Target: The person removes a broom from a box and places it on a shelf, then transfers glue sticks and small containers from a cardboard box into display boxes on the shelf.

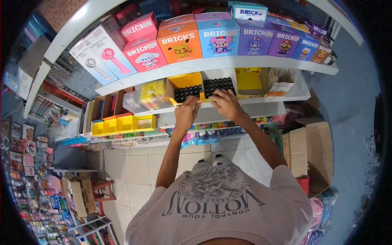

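My left hand (187, 113) is closed at the front of an orange-yellow open box (185, 81), its fingertips pinching the box's front corner flap. Rows of small round black pieces (188, 92) fill that box. Just to the right, my right hand (227, 106) reaches over the front of a white open box (218, 74) holding similar black pieces (217, 84). Its fingers are bent and close together at the near edge; whatever lies under the fingertips is hidden.
Boxes marked BRICKS (179, 38) and handheld fan boxes (108, 57) line the shelf above. A clear container of yellow items (153, 93) stands left, a yellow open box (249, 80) right. Yellow bins (124, 123) sit lower; a large cardboard box (312, 155) is at right.
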`<state>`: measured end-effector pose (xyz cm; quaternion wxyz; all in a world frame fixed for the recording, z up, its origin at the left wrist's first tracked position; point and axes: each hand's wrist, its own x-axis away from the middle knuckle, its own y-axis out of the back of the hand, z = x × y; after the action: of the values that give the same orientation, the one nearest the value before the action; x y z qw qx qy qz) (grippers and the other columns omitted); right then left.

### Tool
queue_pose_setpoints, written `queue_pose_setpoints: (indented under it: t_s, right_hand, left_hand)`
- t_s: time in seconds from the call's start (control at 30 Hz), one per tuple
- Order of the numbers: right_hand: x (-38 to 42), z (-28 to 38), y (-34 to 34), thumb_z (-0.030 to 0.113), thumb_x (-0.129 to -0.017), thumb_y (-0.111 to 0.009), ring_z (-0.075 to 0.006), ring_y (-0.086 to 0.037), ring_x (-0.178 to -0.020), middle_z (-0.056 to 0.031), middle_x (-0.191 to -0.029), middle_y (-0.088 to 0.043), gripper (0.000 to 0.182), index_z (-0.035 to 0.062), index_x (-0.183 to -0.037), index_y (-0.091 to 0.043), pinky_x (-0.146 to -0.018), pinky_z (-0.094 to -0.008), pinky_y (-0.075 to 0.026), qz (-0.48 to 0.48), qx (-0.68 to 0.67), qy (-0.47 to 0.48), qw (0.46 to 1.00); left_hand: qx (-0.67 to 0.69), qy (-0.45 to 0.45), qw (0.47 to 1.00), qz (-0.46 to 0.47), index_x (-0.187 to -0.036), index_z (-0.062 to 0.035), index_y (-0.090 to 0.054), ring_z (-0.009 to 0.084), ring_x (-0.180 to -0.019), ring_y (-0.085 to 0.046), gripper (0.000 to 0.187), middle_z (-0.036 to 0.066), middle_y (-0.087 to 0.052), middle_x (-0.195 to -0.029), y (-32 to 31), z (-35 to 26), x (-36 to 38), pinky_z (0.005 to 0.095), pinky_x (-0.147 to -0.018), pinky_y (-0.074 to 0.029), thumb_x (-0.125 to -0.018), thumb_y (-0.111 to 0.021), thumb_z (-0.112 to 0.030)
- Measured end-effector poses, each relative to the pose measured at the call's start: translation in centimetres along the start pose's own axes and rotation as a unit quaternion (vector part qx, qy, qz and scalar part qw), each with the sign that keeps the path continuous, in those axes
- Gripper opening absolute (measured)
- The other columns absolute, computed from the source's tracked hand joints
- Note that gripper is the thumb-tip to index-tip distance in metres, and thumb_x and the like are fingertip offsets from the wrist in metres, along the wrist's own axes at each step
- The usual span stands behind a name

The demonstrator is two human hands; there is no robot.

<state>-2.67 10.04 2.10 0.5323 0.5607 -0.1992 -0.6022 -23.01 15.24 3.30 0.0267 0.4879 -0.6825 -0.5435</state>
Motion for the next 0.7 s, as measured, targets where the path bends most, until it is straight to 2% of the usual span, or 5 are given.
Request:
queue_pose_setpoints:
  t_s: [0.33, 0.43, 0.53, 0.63, 0.7]
  right_hand:
    - [0.2, -0.3, 0.0, 0.015, -0.084, -0.065, -0.0212, -0.054, -0.096, -0.006, -0.099, -0.055, 0.021, 0.0099, -0.104, -0.066, -0.086, -0.0391, -0.037, -0.015, 0.009, 0.016, 1.0]
    - [0.3, -0.2, 0.1, 0.014, -0.083, -0.066, -0.0207, -0.054, -0.097, -0.0059, -0.098, -0.055, 0.022, 0.0101, -0.105, -0.066, -0.086, -0.0386, -0.037, -0.008, 0.008, 0.009, 1.0]
    - [0.4, -0.2, 0.2, 0.016, -0.082, -0.068, -0.0214, -0.054, -0.097, -0.006, -0.101, -0.055, 0.028, 0.0112, -0.11, -0.065, -0.087, -0.0386, -0.036, -0.006, 0.019, 0.02, 1.0]
    - [0.2, 1.0, 1.5, 0.02, -0.081, -0.07, -0.0245, -0.053, -0.101, -0.0079, -0.11, -0.055, 0.038, 0.0121, -0.118, -0.062, -0.089, -0.0401, -0.038, -0.035, 0.041, 0.02, 0.998]
    - [0.5, 2.1, 2.6, 0.022, -0.081, -0.072, -0.0273, -0.051, -0.105, -0.0099, -0.115, -0.054, 0.044, 0.0121, -0.122, -0.06, -0.091, -0.042, -0.038, -0.055, 0.035, 0.013, 0.998]
  left_hand:
    - [0.001, 0.001, 1.0, 0.013, -0.097, -0.0095, -0.065, 0.0286, -0.076, -0.067, 0.015, 0.004, -0.066, -0.096, 0.0, 0.1, -0.1, 0.0374, -0.061, -0.053, -0.083, -0.069, -0.014]
    - [0.0, -0.022, 1.0, -0.006, -0.096, -0.0095, -0.065, 0.0275, -0.07, -0.066, 0.013, 0.002, -0.065, -0.094, -0.1, 0.3, -0.1, 0.0374, -0.058, -0.053, -0.083, -0.066, -0.011]
    - [-0.013, -0.019, 1.0, 0.006, -0.099, -0.0106, -0.064, 0.028, -0.071, -0.067, 0.017, 0.002, -0.064, -0.099, -0.3, 0.5, 0.1, 0.037, -0.059, -0.053, -0.082, -0.067, -0.012]
    - [0.004, -0.022, 0.999, -0.044, -0.106, -0.0111, -0.063, 0.0278, -0.073, -0.067, 0.025, 0.003, -0.062, -0.107, -0.1, -0.1, 0.5, 0.0357, -0.058, -0.053, -0.081, -0.068, -0.014]
    - [0.046, -0.001, 0.999, -0.027, -0.116, -0.011, -0.059, 0.0298, -0.087, -0.065, 0.039, 0.008, -0.058, -0.116, 1.4, -0.6, 1.7, 0.0379, -0.068, -0.053, -0.079, -0.071, -0.015]
